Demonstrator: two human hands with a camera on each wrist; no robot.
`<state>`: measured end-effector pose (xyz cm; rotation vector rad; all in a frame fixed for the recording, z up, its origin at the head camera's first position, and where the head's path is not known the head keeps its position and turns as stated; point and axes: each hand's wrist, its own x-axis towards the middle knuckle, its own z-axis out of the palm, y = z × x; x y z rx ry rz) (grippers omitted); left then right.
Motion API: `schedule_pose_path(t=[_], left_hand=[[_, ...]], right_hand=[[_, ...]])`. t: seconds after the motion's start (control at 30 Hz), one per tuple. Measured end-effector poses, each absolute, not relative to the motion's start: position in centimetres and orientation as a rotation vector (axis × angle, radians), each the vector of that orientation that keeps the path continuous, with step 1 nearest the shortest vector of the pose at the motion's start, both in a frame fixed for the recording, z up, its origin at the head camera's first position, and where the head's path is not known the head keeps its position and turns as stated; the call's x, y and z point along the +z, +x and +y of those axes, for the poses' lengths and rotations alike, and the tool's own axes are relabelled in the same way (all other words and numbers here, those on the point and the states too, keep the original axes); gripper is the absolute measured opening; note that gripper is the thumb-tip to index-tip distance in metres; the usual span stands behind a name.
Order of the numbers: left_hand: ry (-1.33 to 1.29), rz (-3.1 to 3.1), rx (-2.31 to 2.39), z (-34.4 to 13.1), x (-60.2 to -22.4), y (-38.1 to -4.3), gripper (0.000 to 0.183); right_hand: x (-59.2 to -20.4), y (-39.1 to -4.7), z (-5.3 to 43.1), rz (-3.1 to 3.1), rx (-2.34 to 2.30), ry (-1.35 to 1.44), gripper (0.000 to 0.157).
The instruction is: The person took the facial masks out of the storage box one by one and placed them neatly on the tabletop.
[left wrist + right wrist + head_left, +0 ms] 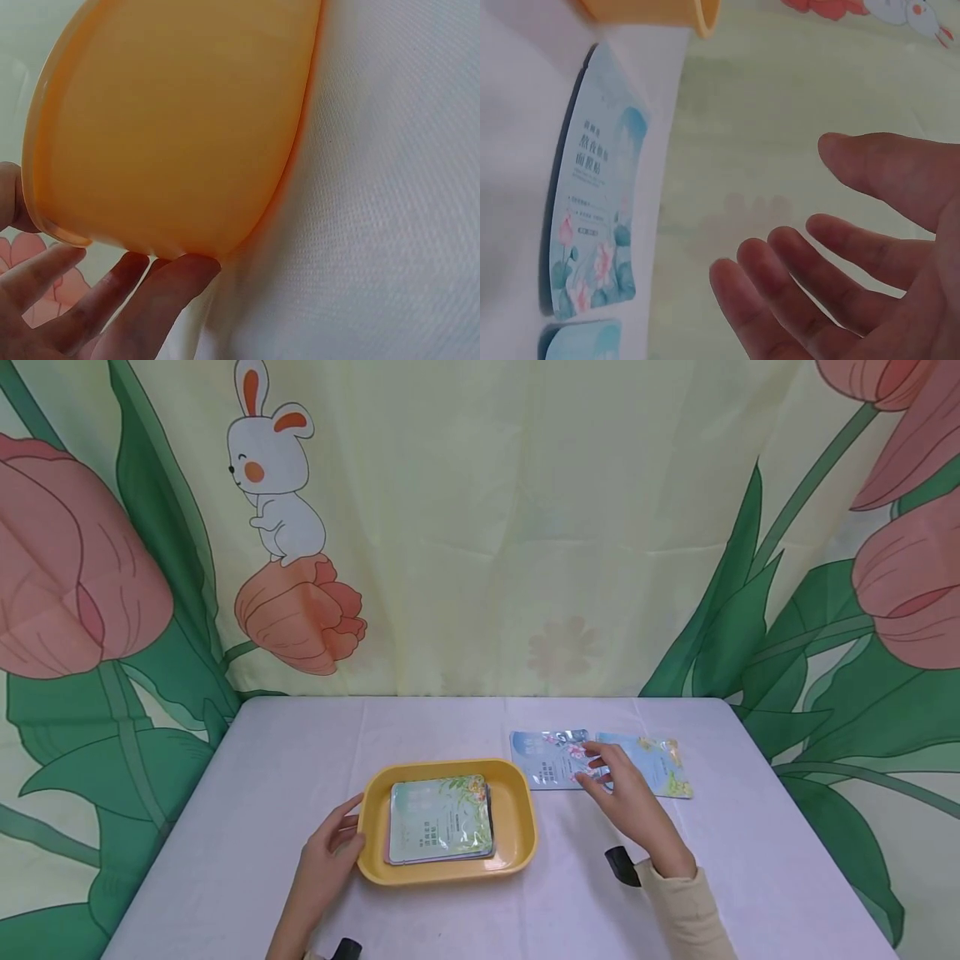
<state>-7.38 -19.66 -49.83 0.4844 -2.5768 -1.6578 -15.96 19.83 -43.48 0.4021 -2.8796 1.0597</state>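
A yellow tray [522, 827] sits on the table, its left end held by my left hand [327, 852]. The left wrist view has the fingertips against the outer wall of the tray [172, 135]. Inside lies a small stack of face mask packets [438, 818], a pale green one on top. To the right of the tray lie two blue face mask packets, the left one [551, 764] beside the right one [651, 764]. My right hand [630, 802] hovers over them, fingers spread and holding nothing. From the right wrist, a packet with pink lotus flowers [592, 195] shows apart from the fingers.
A white cloth [300, 752] covers the table. Behind its far edge hangs a curtain [465, 527] printed with tulips and a rabbit. A black strap end [622, 866] sticks out by the right wrist.
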Motion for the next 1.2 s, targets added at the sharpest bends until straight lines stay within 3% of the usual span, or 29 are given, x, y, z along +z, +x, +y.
schedule_pose_path(t=[1.2], left_hand=[[0.485,-2.564,-1.700,-19.9,-49.9,-7.3,0.054]], right_hand=[[-43.1,-14.2,13.9,-2.894,1.290,0.480,0.053]])
